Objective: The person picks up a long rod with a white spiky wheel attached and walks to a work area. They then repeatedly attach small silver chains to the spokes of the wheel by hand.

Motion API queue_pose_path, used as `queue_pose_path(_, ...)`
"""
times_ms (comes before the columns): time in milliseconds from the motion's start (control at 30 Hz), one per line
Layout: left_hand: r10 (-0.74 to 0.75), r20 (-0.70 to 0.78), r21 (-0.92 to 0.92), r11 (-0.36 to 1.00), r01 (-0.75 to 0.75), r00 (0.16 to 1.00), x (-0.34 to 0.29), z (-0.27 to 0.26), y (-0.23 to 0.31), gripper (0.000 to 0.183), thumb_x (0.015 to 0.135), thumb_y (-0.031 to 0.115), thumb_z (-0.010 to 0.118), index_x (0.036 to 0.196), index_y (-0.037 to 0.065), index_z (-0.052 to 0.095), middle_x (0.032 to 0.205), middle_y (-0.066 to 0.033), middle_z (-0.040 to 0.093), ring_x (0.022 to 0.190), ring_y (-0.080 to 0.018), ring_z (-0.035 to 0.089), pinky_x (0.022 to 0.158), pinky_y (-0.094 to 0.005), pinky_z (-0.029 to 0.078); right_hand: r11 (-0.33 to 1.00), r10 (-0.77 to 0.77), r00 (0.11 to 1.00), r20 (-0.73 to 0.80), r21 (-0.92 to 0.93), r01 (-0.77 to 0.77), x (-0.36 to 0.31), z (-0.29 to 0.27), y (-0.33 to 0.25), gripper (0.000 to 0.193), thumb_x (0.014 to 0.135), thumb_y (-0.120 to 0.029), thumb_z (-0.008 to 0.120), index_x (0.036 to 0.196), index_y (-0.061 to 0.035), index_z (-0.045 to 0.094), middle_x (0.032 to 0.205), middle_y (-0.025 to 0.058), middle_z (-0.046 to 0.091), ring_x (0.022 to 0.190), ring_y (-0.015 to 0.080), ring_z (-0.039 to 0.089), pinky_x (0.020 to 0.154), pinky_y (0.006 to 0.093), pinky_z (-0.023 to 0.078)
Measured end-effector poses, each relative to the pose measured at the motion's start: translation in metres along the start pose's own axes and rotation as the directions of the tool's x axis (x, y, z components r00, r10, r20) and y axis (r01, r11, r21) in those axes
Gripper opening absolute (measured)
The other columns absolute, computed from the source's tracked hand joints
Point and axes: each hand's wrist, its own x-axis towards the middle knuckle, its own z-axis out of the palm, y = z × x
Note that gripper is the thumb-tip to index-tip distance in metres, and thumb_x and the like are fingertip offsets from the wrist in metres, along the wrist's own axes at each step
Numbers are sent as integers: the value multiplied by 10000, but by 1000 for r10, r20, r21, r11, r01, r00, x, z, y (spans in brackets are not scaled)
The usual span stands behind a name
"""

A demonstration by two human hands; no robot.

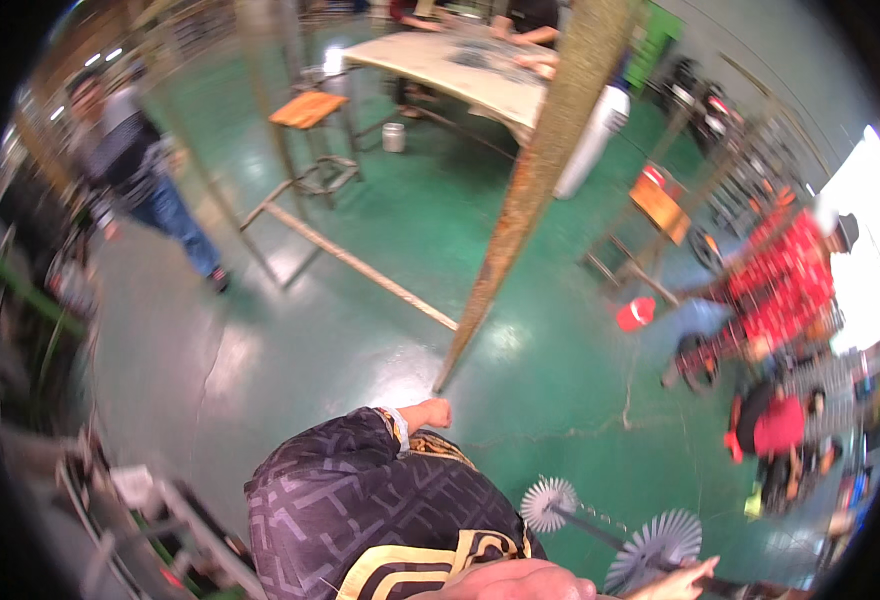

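My left hand (pixel 436 412) is curled into a fist in front of my body, at the end of a dark patterned sleeve (pixel 355 470) with a pale cuff. I see nothing held in it. At the lower edge on the right, my right hand (pixel 682 580) shows only in part, its fingers looking stretched out and slightly blurred. Close beside it is a large grey disc with radiating fins (pixel 660 548). A dark bar and a chain run from there to a smaller finned disc (pixel 550 503). Whether the right hand touches the large disc cannot be told.
A rusty metal post (pixel 520 210) slants up ahead. Beyond it stand a worktable (pixel 440 65) with people at it, and wooden-topped stools (pixel 310 111). One person (pixel 150 170) is at the left, another in red (pixel 785 285) at the right. Metal frames (pixel 195 530) lie at lower left.
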Motion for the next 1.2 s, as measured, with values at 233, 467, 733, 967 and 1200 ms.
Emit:
queue_pose_path(233,-388,-19,68,919,389,921,-99,110,-74,286,679,316,601,781,67,700,789,-155,658,776,-295,633,715,-390,486,951,-109,972,208,305,41,9,42,42,298,894,-260,567,706,-55,461,599,15,408,536,122,373,466,274,332)
queue_pose_path(467,-516,-131,-174,852,493,846,-130,154,-60,276,687,290,614,797,51,695,821,-168,654,798,-305,631,716,-393,490,908,-138,959,248,418,22,9,54,58,261,894,-256,566,758,-48,488,643,38,441,574,146,406,498,287,358)
queue_pose_path(733,-491,-238,-281,861,424,838,-108,178,-29,265,695,261,628,815,32,690,858,-183,650,823,-316,630,718,-397,494,870,-250,918,308,489,73,7,46,54,230,895,-251,564,818,-40,518,694,64,478,617,174,445,535,303,389)
queue_pose_path(967,-432,-275,-226,897,379,859,-94,133,-25,288,699,271,650,830,17,684,881,-192,648,841,-325,628,719,-400,496,848,-284,914,289,521,99,11,40,72,216,895,-247,563,870,-33,544,738,87,511,655,198,478,567,316,415)
queue_pose_path(1200,-501,-222,-225,861,456,837,-105,151,-36,289,709,254,636,825,-8,676,888,-208,645,854,-311,632,716,-400,494,834,-310,915,259,536,130,25,32,100,219,896,-243,562,922,-26,570,783,110,544,693,222,512,599,330,442)
